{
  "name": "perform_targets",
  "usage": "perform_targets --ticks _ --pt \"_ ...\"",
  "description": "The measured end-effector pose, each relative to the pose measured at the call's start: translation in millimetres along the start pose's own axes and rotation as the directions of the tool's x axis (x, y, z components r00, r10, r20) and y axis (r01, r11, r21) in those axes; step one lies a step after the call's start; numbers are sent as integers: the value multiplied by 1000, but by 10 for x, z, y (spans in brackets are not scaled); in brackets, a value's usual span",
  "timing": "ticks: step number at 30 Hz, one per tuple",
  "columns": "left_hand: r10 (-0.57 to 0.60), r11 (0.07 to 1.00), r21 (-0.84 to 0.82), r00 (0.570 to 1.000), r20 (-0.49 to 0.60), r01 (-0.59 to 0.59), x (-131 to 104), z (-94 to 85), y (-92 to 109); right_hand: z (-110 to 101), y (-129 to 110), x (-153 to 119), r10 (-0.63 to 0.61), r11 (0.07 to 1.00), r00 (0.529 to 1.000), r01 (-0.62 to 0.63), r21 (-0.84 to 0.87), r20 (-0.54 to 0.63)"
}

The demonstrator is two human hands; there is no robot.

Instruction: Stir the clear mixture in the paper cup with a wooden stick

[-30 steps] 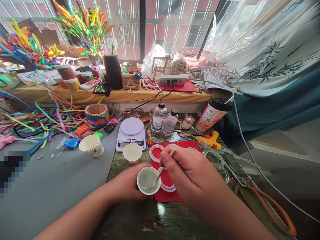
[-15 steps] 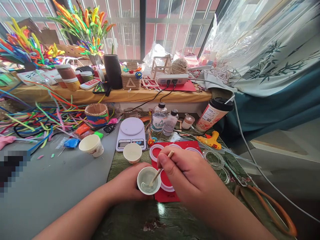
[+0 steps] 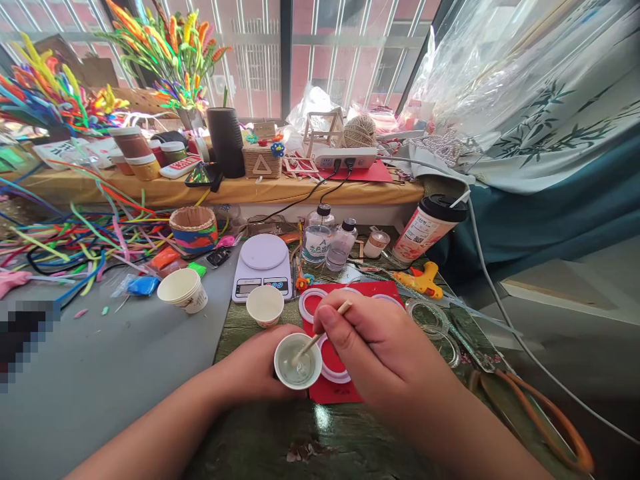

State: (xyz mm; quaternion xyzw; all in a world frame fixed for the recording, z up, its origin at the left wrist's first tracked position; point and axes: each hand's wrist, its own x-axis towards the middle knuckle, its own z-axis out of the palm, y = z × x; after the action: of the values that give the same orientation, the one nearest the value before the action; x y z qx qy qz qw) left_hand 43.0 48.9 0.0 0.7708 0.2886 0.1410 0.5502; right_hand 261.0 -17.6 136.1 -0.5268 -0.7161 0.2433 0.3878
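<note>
My left hand (image 3: 260, 367) is wrapped round a white paper cup (image 3: 299, 382) that holds a clear liquid. A thin wooden stick (image 3: 315, 339) is pinched in my right hand (image 3: 370, 340), its lower end in the liquid. Just behind the held cup stands another paper cup (image 3: 265, 307). Beneath my right hand and beside the held cup, a red sheet (image 3: 333, 393) bears several pale round rings (image 3: 336, 379), partly hidden by that hand.
A white scale (image 3: 264, 257) stands behind the cups, with two clear bottles (image 3: 317, 241) to its right. Stacked paper cups (image 3: 184, 291) are at the left. A yellow glue gun (image 3: 423, 280), a lidded drink cup (image 3: 425, 230) and orange-handled scissors (image 3: 545, 413) lie or stand at the right.
The stick's lower end has shifted slightly left and up within the liquid. My right hand has barely moved, and my left hand and the cup stay in place.
</note>
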Motion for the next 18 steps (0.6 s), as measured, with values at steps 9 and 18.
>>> perform_targets --ticks 9,18 --pt "-23 1000 -1 1000 9 23 5 -1 3 -14 -9 -3 -2 1000 1000 2 -25 -10" --pt "-29 999 14 1000 9 29 4 2 28 3 -17 -24 -12 998 1000 10 -56 -28"
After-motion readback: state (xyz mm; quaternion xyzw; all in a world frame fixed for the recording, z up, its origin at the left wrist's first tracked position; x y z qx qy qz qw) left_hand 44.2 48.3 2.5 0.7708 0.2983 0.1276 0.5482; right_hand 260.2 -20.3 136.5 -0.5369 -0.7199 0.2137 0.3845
